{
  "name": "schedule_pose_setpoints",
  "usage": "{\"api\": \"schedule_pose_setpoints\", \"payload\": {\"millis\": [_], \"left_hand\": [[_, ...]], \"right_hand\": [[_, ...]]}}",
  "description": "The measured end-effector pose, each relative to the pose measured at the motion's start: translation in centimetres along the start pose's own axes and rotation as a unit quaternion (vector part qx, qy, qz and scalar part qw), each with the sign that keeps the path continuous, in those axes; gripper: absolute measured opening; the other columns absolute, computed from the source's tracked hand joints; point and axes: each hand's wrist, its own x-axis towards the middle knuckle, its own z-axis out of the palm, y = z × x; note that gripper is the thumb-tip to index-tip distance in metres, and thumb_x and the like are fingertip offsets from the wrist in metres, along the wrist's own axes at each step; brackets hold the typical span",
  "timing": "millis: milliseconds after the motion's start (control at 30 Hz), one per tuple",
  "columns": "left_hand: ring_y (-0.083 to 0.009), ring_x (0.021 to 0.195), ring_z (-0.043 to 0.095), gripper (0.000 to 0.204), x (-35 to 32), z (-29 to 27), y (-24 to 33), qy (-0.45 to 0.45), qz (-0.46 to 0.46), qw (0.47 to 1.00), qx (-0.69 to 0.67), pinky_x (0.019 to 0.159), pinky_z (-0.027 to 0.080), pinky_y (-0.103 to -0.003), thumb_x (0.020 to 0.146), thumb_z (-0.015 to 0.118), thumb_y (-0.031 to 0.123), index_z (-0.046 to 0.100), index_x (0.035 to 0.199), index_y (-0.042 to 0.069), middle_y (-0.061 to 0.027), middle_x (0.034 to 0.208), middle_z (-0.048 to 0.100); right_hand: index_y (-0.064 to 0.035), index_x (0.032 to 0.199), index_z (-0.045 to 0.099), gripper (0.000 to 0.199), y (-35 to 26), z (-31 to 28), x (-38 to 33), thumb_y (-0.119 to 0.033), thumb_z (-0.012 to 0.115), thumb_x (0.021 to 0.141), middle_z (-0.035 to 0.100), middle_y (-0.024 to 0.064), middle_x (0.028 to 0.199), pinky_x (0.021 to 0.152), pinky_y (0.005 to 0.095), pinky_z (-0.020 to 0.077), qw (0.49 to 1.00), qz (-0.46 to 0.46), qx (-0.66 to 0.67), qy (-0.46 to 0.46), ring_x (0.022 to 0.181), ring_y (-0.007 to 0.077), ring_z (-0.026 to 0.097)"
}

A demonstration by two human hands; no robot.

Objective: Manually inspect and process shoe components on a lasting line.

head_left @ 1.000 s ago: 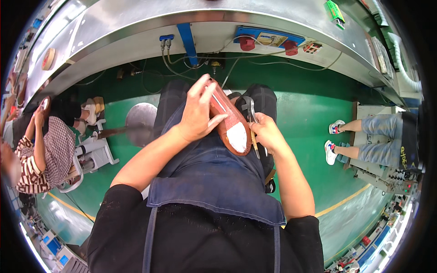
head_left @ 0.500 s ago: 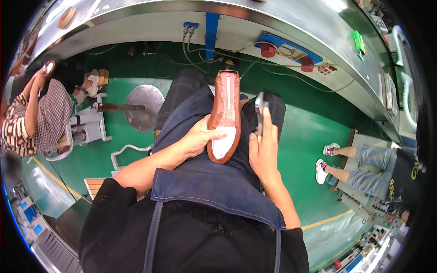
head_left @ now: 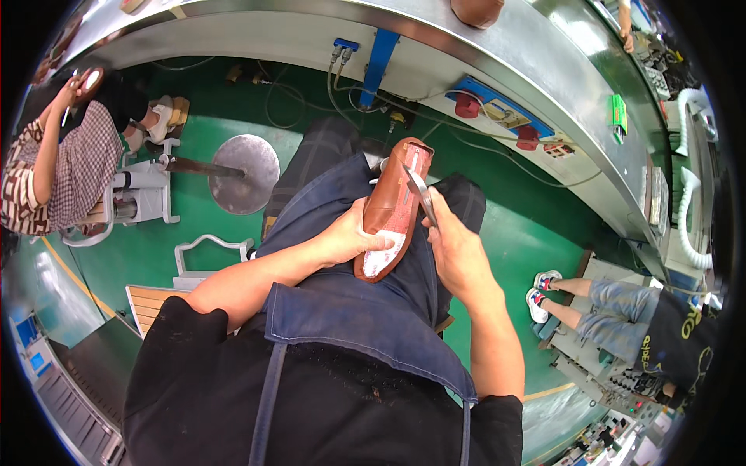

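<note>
A brown leather shoe upper lies on its side over my lap, its underside turned partly up toward the right. That underside has a reddish lining and a white patch near the rounded end closest to me. My left hand grips the shoe from the left, thumb across the white patch. My right hand is closed round a grey metal hand tool with a curved head. The tool's tip is at the right side of the underside, toward the far end; its exact kind is unclear.
A metal workbench curves across the far side, with a brown object on its edge and sockets and cables beneath. A round metal plate stands on the green floor. A seated person is at left, another person at right.
The shoe has tilted, its far end swinging right and its brown side coming into view. My right hand has brought the tool from beside the shoe to its underside.
</note>
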Motion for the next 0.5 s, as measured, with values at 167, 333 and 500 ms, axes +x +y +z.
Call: {"api": "schedule_pose_setpoints", "payload": {"millis": [167,333,500], "left_hand": [[-0.0206,0.136,0.053,0.092,0.3,-0.3,-0.5,0.020,-0.004,0.999,0.042,0.118,0.041,-0.037,0.084,0.089,0.014,0.033,0.155,-0.002,-0.0123,0.144,0.056],[-0.0205,0.136,0.054,0.091,0.1,-0.1,0.2,0.031,-0.029,0.998,0.049,0.117,0.042,-0.037,0.083,0.090,0.014,0.035,0.153,-0.003,-0.0123,0.143,0.057],[-0.0191,0.126,0.060,0.081,0.0,-0.3,-0.1,0.037,-0.027,0.999,-0.019,0.111,0.046,-0.036,0.079,0.087,0.009,0.046,0.148,0.000,-0.0099,0.134,0.063]], "right_hand": [[-0.0120,0.160,0.040,0.064,-2.5,-1.5,3.8,-0.004,0.061,0.100,0.069,0.0252,0.122,0.087,0.0496,0.0579,0.992,-0.098,0.002,0.083,0.104,0.0433,0.071],[-0.0058,0.159,0.042,0.056,0.2,1.1,5.5,-0.002,0.057,0.105,0.071,0.0248,0.116,0.086,0.0365,0.0578,0.994,0.058,-0.094,-0.026,0.091,0.0288,0.072],[-0.0065,0.162,0.039,0.056,0.8,1.5,3.0,-0.005,0.055,0.108,0.072,0.0164,0.114,0.077,0.0306,0.0580,0.975,-0.040,0.062,0.211,0.085,0.0186,0.070]]}}
